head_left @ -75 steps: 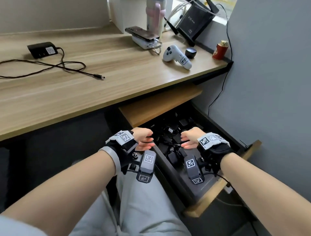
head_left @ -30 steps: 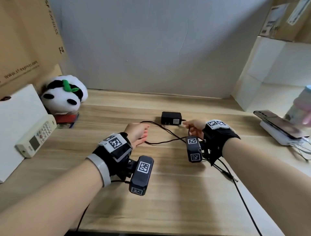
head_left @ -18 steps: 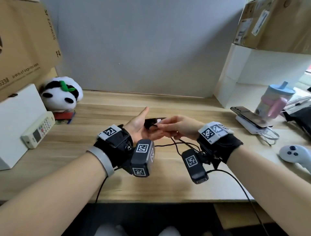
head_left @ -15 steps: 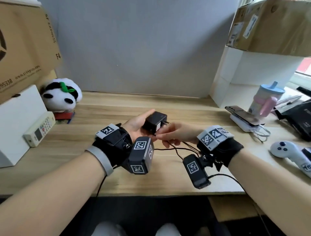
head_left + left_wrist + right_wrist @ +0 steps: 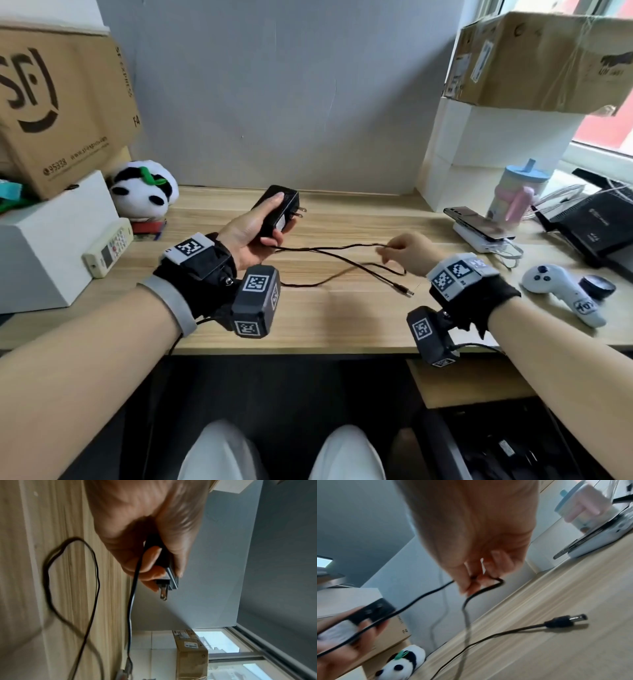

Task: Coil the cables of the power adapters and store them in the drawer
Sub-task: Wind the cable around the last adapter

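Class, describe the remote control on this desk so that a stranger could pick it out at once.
Start at the big cardboard box on the desk's left side, then drop to the white box beneath it. The remote control leans against that box, below the panda plush: a long cream handset with a small screen and buttons.

bare desk (image 5: 342, 322) centre, panda (image 5: 144, 192) apparently left

A home desk or small office corner. A wooden worktop (image 5: 342, 322) stands against a plain grey wall (image 5: 274, 85), with courier cartons (image 5: 65, 102) stacked at upper left and upper right of the frame. A plush panda (image 5: 144, 192), an air-conditioner remote (image 5: 109, 246), a phone (image 5: 478, 222), a drinking cup (image 5: 517, 192), a router (image 5: 596, 219) and a game controller (image 5: 561, 291) crowd its edges. A window (image 5: 613, 126) shows at far right.
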